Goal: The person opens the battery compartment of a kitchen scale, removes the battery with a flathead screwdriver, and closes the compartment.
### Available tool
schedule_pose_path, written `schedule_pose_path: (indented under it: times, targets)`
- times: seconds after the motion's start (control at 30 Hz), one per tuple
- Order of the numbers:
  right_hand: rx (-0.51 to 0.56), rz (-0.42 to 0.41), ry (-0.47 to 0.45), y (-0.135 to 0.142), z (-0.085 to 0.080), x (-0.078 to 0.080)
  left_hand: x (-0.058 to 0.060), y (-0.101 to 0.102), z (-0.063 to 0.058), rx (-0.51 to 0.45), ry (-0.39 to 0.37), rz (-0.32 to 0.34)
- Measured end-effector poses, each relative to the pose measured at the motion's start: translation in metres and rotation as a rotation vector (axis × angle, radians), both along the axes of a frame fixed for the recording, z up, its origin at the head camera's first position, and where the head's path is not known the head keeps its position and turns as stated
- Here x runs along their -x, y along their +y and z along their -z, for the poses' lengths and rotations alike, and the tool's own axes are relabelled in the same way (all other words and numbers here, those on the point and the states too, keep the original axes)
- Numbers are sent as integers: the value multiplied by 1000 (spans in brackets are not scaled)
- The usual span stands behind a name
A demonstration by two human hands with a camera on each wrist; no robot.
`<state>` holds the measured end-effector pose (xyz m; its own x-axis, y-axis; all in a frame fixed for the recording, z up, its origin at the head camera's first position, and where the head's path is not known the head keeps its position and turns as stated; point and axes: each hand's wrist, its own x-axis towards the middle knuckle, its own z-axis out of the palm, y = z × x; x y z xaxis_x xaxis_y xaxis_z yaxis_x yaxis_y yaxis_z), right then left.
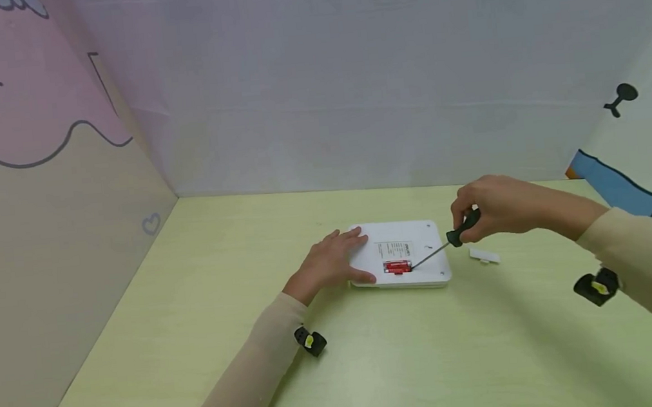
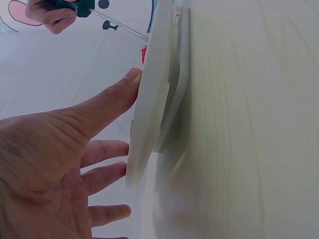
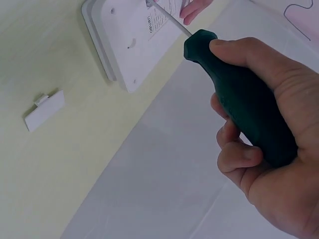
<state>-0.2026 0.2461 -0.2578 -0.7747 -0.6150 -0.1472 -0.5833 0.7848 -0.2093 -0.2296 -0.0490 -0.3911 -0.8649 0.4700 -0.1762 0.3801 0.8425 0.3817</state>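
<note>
A flat white electronic device [image 1: 415,247] lies with its label and battery compartment facing up. Red batteries [image 1: 397,267] sit side by side in that compartment. My left hand [image 1: 331,261] rests on the device's left end with spread, mostly straight fingers; in the left wrist view its thumb [image 2: 112,99] presses the near edge. A screwdriver [image 1: 464,227] with a dark green handle is gripped in my right hand [image 1: 492,205]. Its thin metal shaft [image 3: 172,19] slants down left, with the tip at the right end of the batteries.
A small white battery cover [image 1: 484,255] with a tab lies on the pale yellow-green table [image 1: 375,367], right of the device. Wall panels with cartoon drawings stand to the left and right, and a pale sheet [image 1: 352,98] hangs behind.
</note>
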Motion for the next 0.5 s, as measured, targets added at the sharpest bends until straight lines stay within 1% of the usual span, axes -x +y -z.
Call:
schedule_pose_path:
  times: [0.27, 0.43, 0.5]
  targets:
    - [-21, -4, 16, -2, -1, 1, -1, 0, 1, 13, 16, -13]
    - [18, 3, 21, 6, 4, -1, -3, 1, 0, 5, 17, -15]
    - [41, 19, 18, 11, 8, -1, -3, 0, 0, 3, 19, -14]
